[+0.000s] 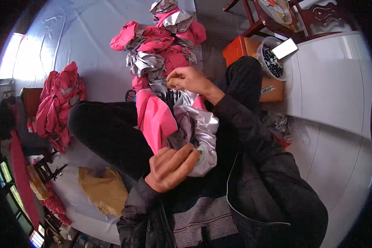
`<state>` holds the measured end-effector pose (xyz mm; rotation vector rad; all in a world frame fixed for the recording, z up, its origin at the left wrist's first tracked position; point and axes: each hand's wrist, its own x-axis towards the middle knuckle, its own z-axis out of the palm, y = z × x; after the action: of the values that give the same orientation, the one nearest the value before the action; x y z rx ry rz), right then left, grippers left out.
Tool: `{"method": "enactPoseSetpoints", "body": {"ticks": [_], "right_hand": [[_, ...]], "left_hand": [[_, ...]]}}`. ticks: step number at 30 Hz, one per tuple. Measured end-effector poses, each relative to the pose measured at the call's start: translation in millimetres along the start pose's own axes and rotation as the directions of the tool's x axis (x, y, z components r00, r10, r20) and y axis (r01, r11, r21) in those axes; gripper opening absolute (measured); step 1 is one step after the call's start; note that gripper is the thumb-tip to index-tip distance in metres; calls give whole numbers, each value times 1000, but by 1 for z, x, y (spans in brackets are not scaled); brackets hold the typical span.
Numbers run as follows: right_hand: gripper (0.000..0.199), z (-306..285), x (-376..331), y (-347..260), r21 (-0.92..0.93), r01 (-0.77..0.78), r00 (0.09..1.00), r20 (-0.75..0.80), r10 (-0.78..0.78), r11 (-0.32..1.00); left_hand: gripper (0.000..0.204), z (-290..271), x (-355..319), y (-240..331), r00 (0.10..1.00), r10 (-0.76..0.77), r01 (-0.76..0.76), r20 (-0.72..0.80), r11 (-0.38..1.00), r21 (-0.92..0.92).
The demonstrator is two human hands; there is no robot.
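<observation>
A crumpled piece of pink fabric with a shiny silver lining lies across my lap. My left hand is closed at its near end, thumb and fingers pinching the silver cloth beside a small green mark. Above the far end, my right hand has its fingers curled and pinched together; what they hold, if anything, is too small to make out. Just below that hand, several thin black rods show between the folds. Beyond lies a heap of the same pink and silver fabric.
More pink fabric hangs at the left, near a tan cloth or bag. To my right stand a bowl of small dark and white pieces, a phone and a brown box with thread snips.
</observation>
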<state>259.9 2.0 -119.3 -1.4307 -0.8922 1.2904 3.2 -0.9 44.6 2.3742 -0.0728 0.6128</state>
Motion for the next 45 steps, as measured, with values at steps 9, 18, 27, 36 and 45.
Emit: {"method": "enactPoseSetpoints", "body": {"ticks": [9,18,27,36,45], "right_hand": [[25,-1,9,79,-301,-316,948,-135,287,900],[26,27,-2,67,-336,-272,932,-325,160,902],[33,42,-12,32,-546,-172,830,-529,-178,820],[27,44,-14,51,-495,-31,832,-495,-252,869],[22,43,-17,37,-152,145,814,-543,-205,978]], "left_hand": [[37,-5,-5,11,998,58,-56,-24,996,68],[37,-5,3,19,995,102,-103,25,993,53],[38,-9,8,19,997,82,-81,-13,993,85],[39,-16,9,15,999,25,-22,-26,995,99],[39,-15,7,6,990,-134,131,48,989,67]]}}
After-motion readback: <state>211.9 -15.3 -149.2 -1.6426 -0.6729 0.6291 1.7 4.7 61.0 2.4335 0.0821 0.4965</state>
